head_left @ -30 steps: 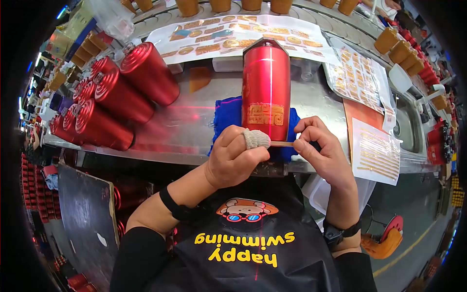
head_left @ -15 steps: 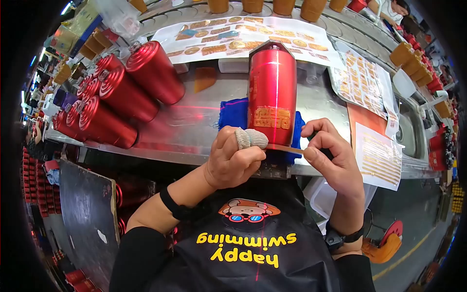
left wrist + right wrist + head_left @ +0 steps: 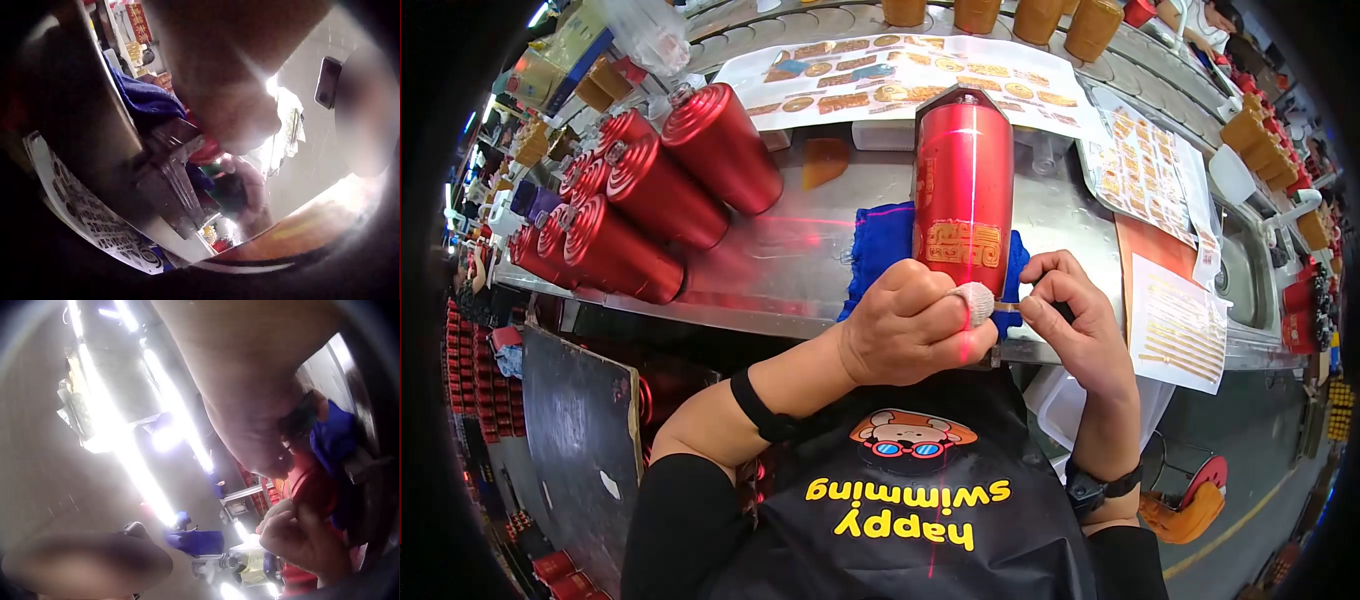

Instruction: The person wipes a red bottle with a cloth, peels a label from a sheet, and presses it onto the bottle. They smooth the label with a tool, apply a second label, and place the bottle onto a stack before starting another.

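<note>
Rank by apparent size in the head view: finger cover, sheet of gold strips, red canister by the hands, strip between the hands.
1. Red canister
2. Sheet of gold strips
3. Finger cover
4. Strip, of which only a short piece shows

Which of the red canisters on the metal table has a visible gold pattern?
The red canister nearest the left hand, with blue cloth showing on both its sides. Its gold pattern sets it apart: the canisters grouped at left show plain red sides.
</note>
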The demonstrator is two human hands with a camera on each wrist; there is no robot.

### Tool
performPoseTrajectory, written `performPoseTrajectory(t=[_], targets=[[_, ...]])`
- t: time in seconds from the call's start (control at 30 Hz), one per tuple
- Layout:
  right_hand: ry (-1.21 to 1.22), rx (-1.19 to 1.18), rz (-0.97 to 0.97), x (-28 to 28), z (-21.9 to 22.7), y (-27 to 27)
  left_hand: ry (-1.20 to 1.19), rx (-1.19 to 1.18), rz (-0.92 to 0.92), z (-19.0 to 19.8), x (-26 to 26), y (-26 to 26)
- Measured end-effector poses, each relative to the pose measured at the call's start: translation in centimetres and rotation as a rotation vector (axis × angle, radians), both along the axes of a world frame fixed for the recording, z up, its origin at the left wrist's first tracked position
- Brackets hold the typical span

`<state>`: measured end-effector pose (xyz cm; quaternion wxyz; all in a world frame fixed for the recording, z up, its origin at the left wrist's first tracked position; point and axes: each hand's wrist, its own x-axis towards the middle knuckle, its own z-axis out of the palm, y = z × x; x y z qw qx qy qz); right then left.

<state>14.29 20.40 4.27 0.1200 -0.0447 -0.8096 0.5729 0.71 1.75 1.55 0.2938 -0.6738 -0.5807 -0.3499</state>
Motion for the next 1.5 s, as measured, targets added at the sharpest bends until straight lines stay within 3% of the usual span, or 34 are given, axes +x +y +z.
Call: performPoseTrajectory(t=[0.17,0.4,0.6,0.9,1.1,1.2,1.3,1.5], targets=[[-0.023,-0.026,0.000,-0.1,0.0,-0.2,0.001,-0.024,-0.025,0.1,-0.3,-0.3],[-0.027,-0.020,-0.007,-0.1,-0.2,-0.3,-0.171,0.019,0.000,-0.6,-0.2,-0.9],[0.008,0.000,-0.004,0.2,0.4,-0.3,-0.484,-0.039,0.248,-1.7,-0.4,-2.0],[0.038,-0.012,-0.001,0.7,1.6,-0.4,-0.217,-0.197,0.333,1.2,-0.7,-2.3],[-0.079,0.132,-0.136,1.7,-0.8,1.0,-0.280,-0.168,0.337,0.5,-0.5,-1.9],[-0.128,0.443,-0.252,2.0,-2.9,1.5,-0.298,-0.176,0.345,0.4,-0.4,-1.9],[-0.083,0.577,-0.368,1.8,-2.5,1.3,-0.305,-0.183,0.334,0.4,-0.4,-1.9],[-0.022,0.355,-0.058,0.6,-0.1,-1.1,-0.343,-0.194,0.323,0.9,0.3,-1.4]])
